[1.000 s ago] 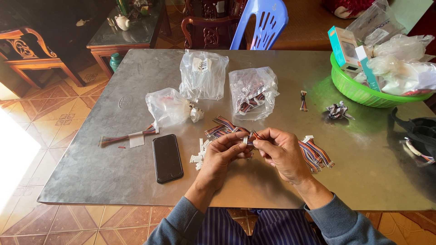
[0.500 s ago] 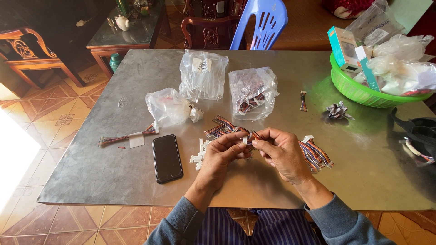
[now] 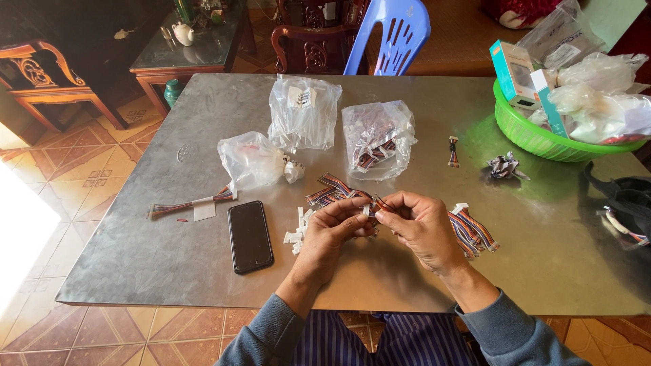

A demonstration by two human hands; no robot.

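Head view: in the middle of the frame, the left hand (image 3: 333, 234) and right hand (image 3: 419, 227) meet, fingers pinched shut on a small white plug (image 3: 365, 210) with striped wires (image 3: 337, 190). The fingers hide most of the plug. The grey counter (image 3: 169, 271) is cut off at right, where a green basket (image 3: 542, 139) sits.

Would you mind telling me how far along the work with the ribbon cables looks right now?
A bundle of striped cables lies beside the right hand, possibly finished. In hand: both hands, left hand too, pinch a small white connector on a cable. Loose white connectors and three plastic bags remain on the table.
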